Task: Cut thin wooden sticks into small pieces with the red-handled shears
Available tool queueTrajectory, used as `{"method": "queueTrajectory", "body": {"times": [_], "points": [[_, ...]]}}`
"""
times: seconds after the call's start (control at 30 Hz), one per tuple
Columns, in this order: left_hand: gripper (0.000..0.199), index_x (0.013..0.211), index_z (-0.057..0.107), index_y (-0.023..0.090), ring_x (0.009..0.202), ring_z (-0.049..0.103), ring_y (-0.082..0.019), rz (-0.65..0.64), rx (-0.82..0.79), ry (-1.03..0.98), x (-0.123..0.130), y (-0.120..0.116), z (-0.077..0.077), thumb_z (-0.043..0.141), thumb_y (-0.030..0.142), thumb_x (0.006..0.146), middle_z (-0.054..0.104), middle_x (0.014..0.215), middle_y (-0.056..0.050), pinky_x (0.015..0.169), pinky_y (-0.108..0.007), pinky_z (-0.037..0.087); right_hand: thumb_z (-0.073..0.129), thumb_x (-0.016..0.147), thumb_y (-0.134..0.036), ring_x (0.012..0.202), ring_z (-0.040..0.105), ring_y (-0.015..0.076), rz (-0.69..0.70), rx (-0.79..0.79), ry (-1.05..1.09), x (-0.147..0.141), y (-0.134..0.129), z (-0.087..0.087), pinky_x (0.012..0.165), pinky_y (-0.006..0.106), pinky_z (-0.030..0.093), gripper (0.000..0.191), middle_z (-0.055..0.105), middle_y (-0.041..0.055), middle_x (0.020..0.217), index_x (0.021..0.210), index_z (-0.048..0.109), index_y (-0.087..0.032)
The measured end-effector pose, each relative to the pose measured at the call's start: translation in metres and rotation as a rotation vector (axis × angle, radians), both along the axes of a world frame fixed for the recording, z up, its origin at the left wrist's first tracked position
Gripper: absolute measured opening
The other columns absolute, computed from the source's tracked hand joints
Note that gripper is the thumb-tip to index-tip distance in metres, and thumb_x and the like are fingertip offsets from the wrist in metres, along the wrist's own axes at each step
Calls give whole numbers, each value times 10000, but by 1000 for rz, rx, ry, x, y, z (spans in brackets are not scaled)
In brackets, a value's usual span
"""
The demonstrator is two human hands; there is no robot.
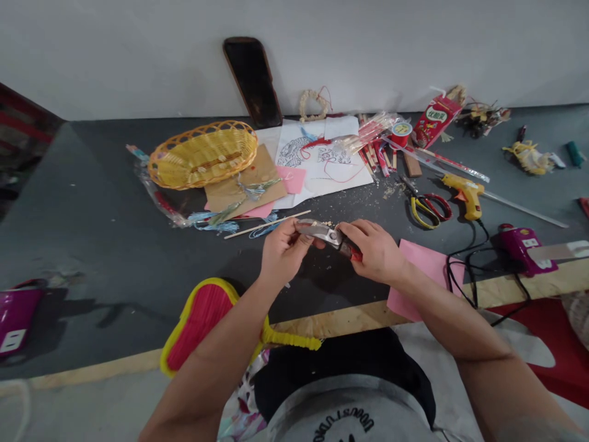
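Observation:
Metal pruning shears [326,233] with red and black handles are held over the dark table, in front of my body. My right hand [375,250] is wrapped round their handles. Close to the blade end, the fingers of my left hand [286,247] are pinched together; what they hold is too small to make out. Small pale crumbs lie just behind the shears. A thin wooden stick [267,224] rests on the table beyond my left hand, beside light blue tassels [207,222].
Behind stand a yellow wicker basket [202,156] and a phone [254,80] leaning on the wall. Scissors [426,207], a yellow glue gun [464,193] with a black cable and pink paper [405,294] lie right. A red-yellow fan-shaped item [200,319] is near my left forearm.

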State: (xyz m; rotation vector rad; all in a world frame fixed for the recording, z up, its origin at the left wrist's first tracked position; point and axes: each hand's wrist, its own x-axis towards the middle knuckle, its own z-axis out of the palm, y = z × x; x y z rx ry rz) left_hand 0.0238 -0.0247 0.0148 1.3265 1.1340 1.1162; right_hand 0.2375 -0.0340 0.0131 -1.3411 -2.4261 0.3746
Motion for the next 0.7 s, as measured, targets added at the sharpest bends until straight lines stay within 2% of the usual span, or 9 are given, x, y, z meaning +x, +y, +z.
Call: {"method": "queueTrajectory", "body": {"times": [0.1, 0.23, 0.43, 0.7], "points": [[162, 831, 678, 192, 452, 492, -89, 76, 89, 113, 0, 1, 1, 708, 351, 836, 655, 587, 16, 457, -215, 349, 551, 782, -139, 1055, 598, 292, -16, 10, -17, -1, 2, -2, 886, 431, 491, 560, 650, 134, 1186, 1341, 542, -183], [120, 799, 685, 197, 419, 471, -90, 135, 147, 255, -2, 0, -1, 634, 281, 868, 530, 459, 60, 468, -211, 362, 564, 786, -151, 1093, 578, 313, -18, 22, -58, -1, 3, -1, 876, 453, 475, 630, 633, 147, 1243, 1411, 492, -189], [210, 791, 729, 192, 427, 426, -85, 70, 152, 267, -4, -2, -3, 599, 305, 912, 521, 490, 40, 451, -220, 316, 554, 803, -160, 1147, 554, 314, 10, 7, -56, 0, 4, 2, 907, 455, 449, 649, 617, 145, 1300, 1445, 461, -177], [250, 808, 747, 180, 441, 399, -77, 8, 119, 219, -6, -1, -5, 590, 333, 927, 519, 520, 34, 444, -212, 285, 550, 773, -147, 1103, 578, 295, 26, -33, -21, 0, 3, 0, 905, 435, 459, 620, 636, 139, 1221, 1392, 512, -166]]}}
